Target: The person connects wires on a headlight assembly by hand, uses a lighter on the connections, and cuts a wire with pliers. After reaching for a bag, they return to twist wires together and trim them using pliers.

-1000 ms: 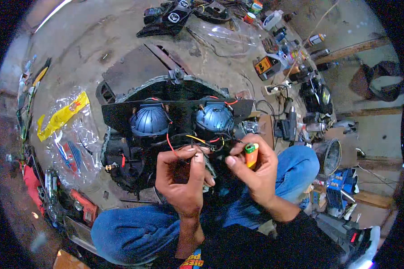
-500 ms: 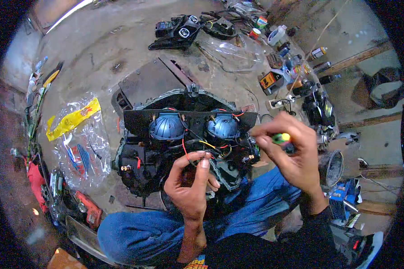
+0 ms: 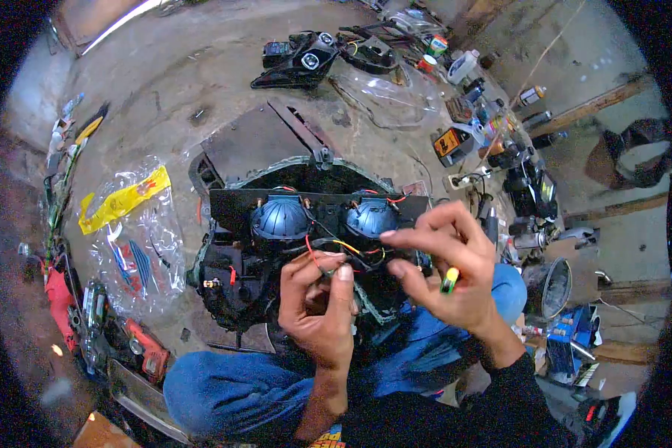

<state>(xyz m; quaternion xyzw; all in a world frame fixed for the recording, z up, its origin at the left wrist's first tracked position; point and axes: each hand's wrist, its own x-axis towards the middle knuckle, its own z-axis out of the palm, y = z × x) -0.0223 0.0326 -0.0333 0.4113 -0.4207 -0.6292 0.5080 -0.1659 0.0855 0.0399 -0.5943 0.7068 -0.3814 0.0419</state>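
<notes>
My left hand (image 3: 317,302) pinches a thin red wire (image 3: 310,248) between thumb and forefinger, just in front of an opened black headlight housing (image 3: 235,287). Two blue-grey ribbed projector lamps (image 3: 280,218) sit side by side on the housing's black plate. To the right, my right hand (image 3: 470,291) keeps a small tool with a green and yellow handle (image 3: 449,280) tucked in its curled fingers; the rest of the tool is hidden. Its thumb and forefinger are apart, close to yellow and black wires (image 3: 347,245) below the right lamp.
A clear plastic bag with a yellow label (image 3: 127,200) lies on the floor at left, near a red power tool (image 3: 148,351). Another headlight (image 3: 299,60) stands at the back. Bottles and cans (image 3: 455,142) line the right side, above a metal cylinder (image 3: 556,287).
My right hand has moved left and slightly down toward the wires, its thumb and forefinger now apart. My left hand stays nearly in place, still pinching the red wire.
</notes>
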